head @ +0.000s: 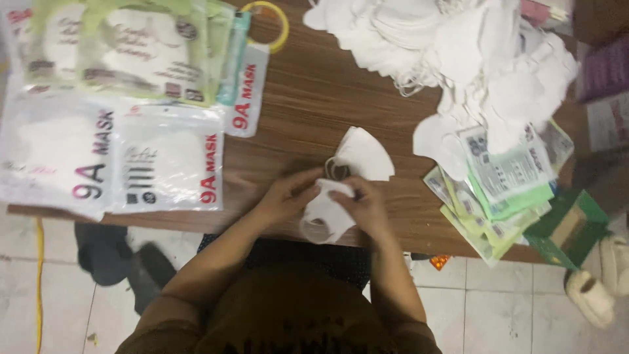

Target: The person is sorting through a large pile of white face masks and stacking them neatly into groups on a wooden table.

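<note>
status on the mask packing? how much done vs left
Done: sealed mask packs stacked at the table's left. In hand: left hand and right hand both hold one white mask; another mask lies just beyond. Left: a big heap of loose masks and empty pouches on the right.

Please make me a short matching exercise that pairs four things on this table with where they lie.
Things:
1. loose white masks pile
2. yellow ring
3. green box
4. folded white mask

Places:
A. between both hands at the near table edge
B. far right corner of the table
C. near right edge, beside the green-edged packets
D. far edge, just right of the packaged masks

Pairs: 1-B, 2-D, 3-C, 4-A
</note>
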